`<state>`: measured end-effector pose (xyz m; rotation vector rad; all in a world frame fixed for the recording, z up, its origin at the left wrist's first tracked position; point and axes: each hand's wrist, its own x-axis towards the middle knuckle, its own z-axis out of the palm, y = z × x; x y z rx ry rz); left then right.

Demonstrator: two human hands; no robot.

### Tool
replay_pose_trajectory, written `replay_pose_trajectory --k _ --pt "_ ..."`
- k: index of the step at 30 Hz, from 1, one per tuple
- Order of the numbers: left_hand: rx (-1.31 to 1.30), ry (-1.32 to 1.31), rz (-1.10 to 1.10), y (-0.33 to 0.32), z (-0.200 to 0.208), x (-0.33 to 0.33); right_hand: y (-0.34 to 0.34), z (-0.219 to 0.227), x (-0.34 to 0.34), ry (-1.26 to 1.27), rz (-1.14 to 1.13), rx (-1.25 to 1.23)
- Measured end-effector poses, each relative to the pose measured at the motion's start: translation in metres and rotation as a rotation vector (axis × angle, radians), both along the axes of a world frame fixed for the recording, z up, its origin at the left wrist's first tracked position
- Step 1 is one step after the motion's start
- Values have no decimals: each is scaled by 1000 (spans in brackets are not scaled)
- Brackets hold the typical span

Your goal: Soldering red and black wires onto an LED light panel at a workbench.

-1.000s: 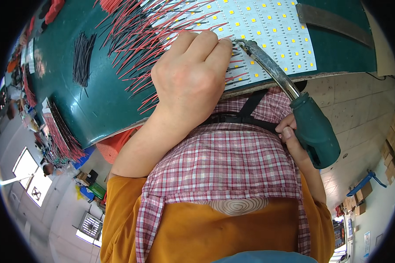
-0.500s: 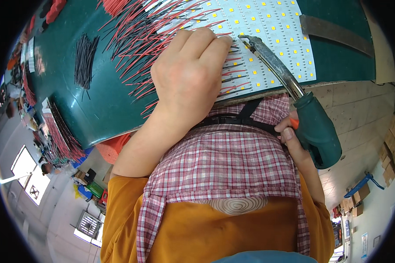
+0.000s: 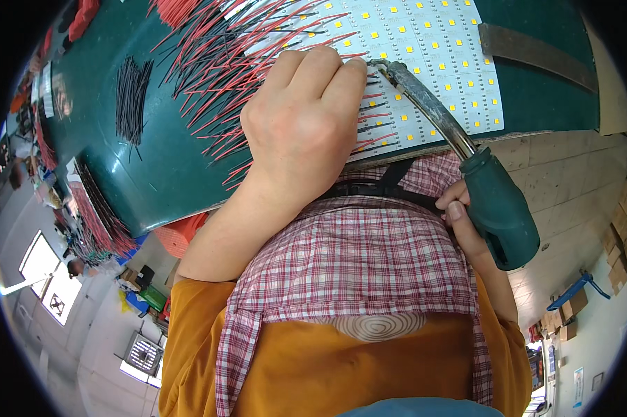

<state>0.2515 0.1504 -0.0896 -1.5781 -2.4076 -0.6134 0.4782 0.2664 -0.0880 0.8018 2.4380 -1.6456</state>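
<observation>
My left hand [image 3: 299,121] lies curled on a white LED board [image 3: 432,55] dotted with small yellow chips, its fingertips pinched down on a thin red wire at the board's near edge. Many red and black wires [image 3: 258,62] fan out from that edge around the hand. My right hand [image 3: 461,224] grips the green handle of a soldering iron [image 3: 498,208]. The iron's grey shaft slopes up and left, and its tip touches the board right beside my left fingertips. What lies under the fingers is hidden.
The board rests on a dark green mat [image 3: 167,167] over the bench. A bundle of cut black wires [image 3: 131,94] lies to the left, and red wire bundles [image 3: 94,215] at the mat's left edge. A metal strip [image 3: 536,52] lies right of the board. Cardboard boxes [image 3: 571,306] stand on the floor.
</observation>
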Motion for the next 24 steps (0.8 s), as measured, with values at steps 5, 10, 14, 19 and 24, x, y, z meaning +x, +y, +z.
replay_pose_trajectory --k 5,10,14,19,24 --pt "-1 -12 2 -2 -1 0 -1 3 2 24 -194 -369" --pt "6 -71 9 -2 1 0 -7 2 -7 94 -238 -286" --pt "61 -107 5 1 5 -10 -6 2 -9 60 -220 -311" --pt "43 -38 14 1 0 -10 -5 4 -13 47 -153 -256" --pt "7 9 19 2 -1 -8 1 6 -16 53 -25 -68"
